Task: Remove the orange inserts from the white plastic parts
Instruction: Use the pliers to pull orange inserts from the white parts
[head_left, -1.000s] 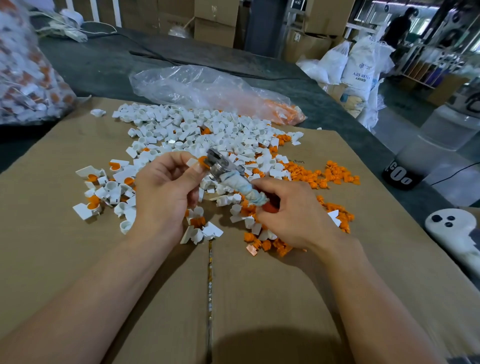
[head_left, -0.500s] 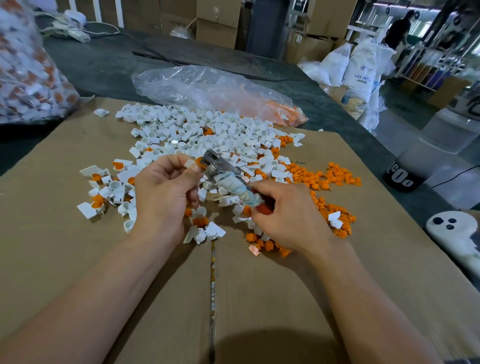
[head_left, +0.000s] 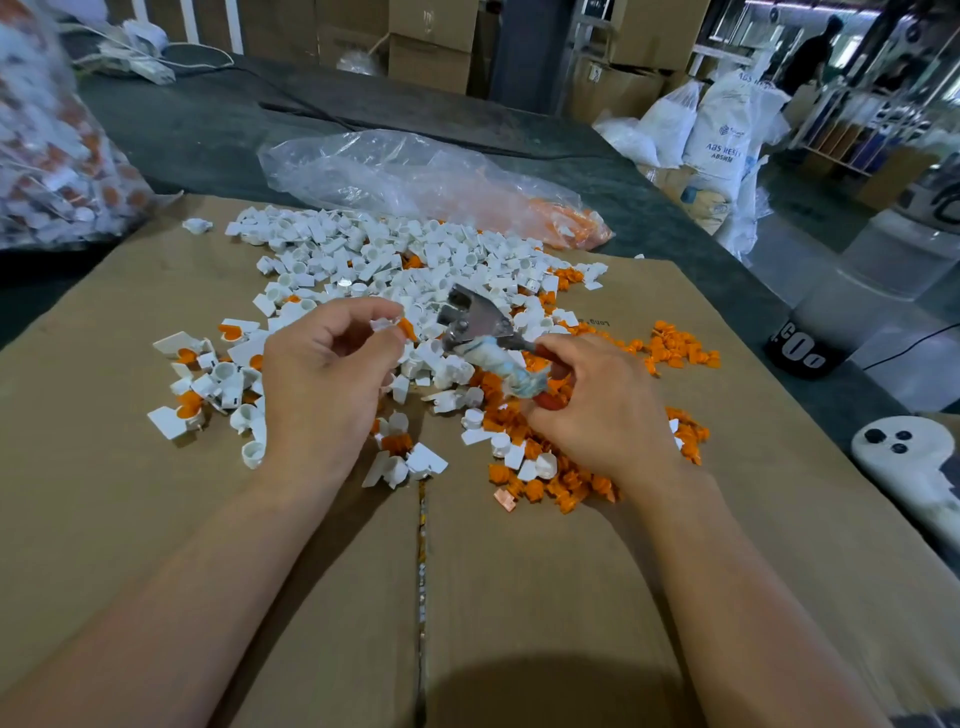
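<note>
Your left hand (head_left: 322, 374) pinches one white plastic part (head_left: 382, 325) between thumb and fingertips, its orange insert (head_left: 407, 328) turned toward the pliers (head_left: 472, 319) so the tool can reach it. Your right hand (head_left: 597, 410) wraps around the cloth-bound handles, with the metal head just beside the insert and apparently not touching it. A heap of white parts (head_left: 395, 254) lies at the far side of the cardboard (head_left: 519, 597). Loose inserts (head_left: 550, 486) collect near your right hand, likely to keep sorting quick.

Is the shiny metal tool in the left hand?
No, the right hand grips the metal tool by its wrapped handle, while the left hand pinches a small white part.
</note>
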